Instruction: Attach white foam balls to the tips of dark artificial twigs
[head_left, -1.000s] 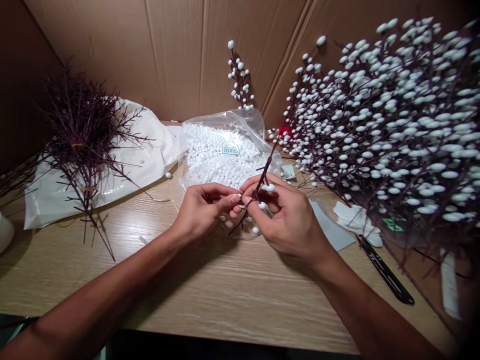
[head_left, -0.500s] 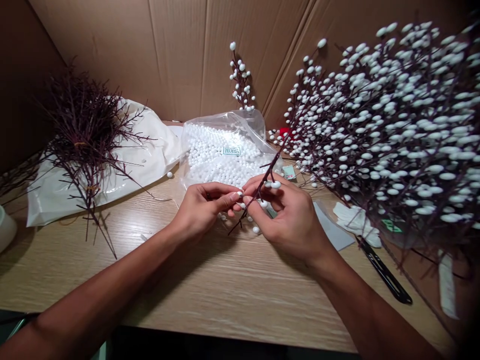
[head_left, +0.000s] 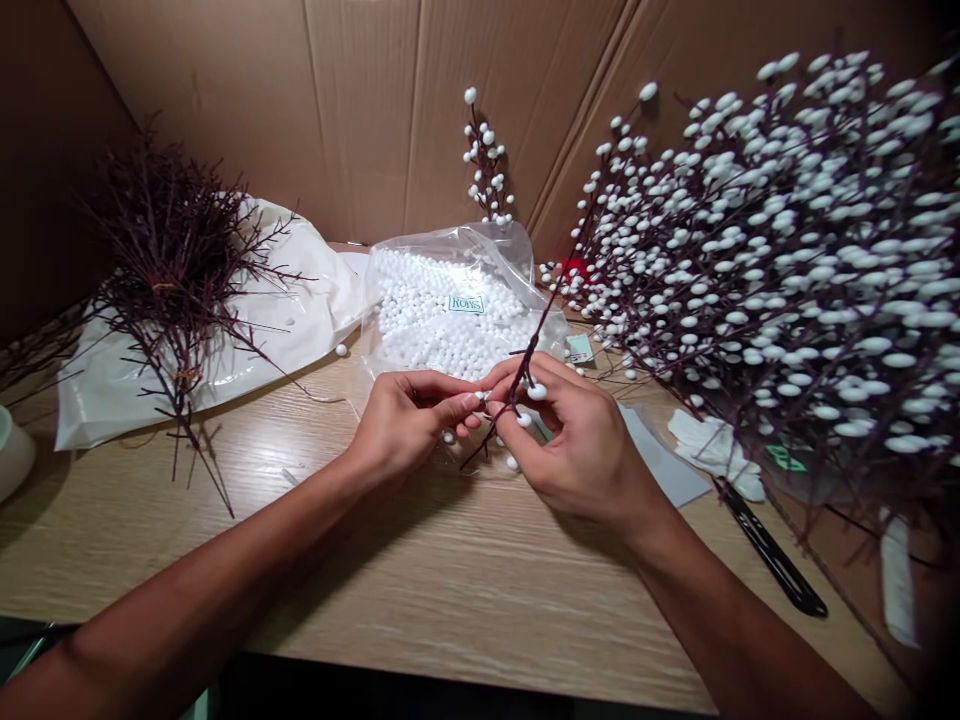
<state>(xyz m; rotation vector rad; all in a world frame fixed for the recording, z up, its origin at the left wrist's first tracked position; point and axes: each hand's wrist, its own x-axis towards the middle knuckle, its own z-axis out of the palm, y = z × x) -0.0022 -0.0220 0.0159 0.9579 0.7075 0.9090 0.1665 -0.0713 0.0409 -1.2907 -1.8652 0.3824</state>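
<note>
Left fingers pinching white bead, right fingers holding dark twig

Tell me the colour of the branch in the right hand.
Dark purplish brown; the branch shows best in the head view.

1 black cutter on wooden table, beside crumpled white cloth; pale sheet near; brown cardboard standing behind.

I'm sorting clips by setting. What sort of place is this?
Probably a craft workstation, judging by the clear bag of white beads, tied bundle of bare dark twigs, and mass of twigs tipped with white beads.
</note>
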